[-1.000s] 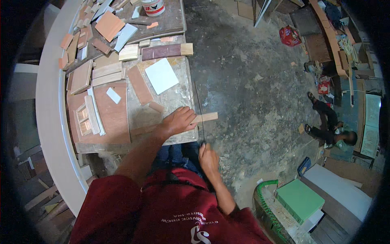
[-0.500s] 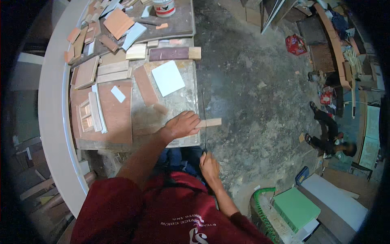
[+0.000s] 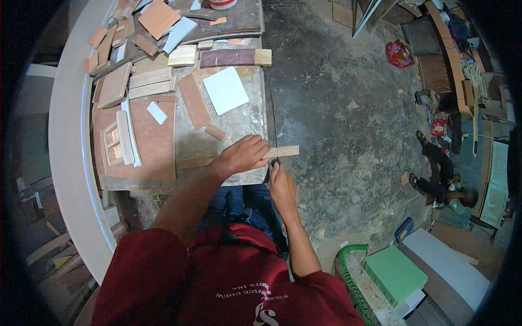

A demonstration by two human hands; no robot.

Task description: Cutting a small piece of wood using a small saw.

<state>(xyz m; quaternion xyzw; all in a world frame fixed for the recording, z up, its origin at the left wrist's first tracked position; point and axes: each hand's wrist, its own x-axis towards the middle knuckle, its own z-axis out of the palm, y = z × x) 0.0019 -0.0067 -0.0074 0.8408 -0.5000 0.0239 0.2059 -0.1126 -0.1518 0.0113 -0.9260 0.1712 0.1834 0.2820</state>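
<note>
My left hand (image 3: pixel 244 155) presses down on a narrow wooden strip (image 3: pixel 288 150) at the table (image 3: pixel 193 141)'s right edge, fingers curled over it; the strip's end sticks out past the edge. My right hand (image 3: pixel 283 185) is closed on the dark handle of a thin saw (image 3: pixel 272 124), just below the strip. The blade runs away from me across the strip, right beside my left fingertips. A white square board (image 3: pixel 225 89), a brown rectangular piece (image 3: pixel 193 100) and a small wooden offcut (image 3: pixel 215 131) lie beyond my left hand.
Offcuts (image 3: pixel 159 19) and a white bucket (image 3: pixel 222 4) sit at the back. A small wooden frame (image 3: pixel 113 144) lies left. Concrete floor is right, with a red bag (image 3: pixel 398 54) and a seated person (image 3: pixel 437 174). Green board (image 3: pixel 396 274) and coiled hose (image 3: pixel 348 263) are lower right.
My right hand has pushed forward along the saw's line, up close to the strip. My left hand stays on the strip; the view has shifted slightly.
</note>
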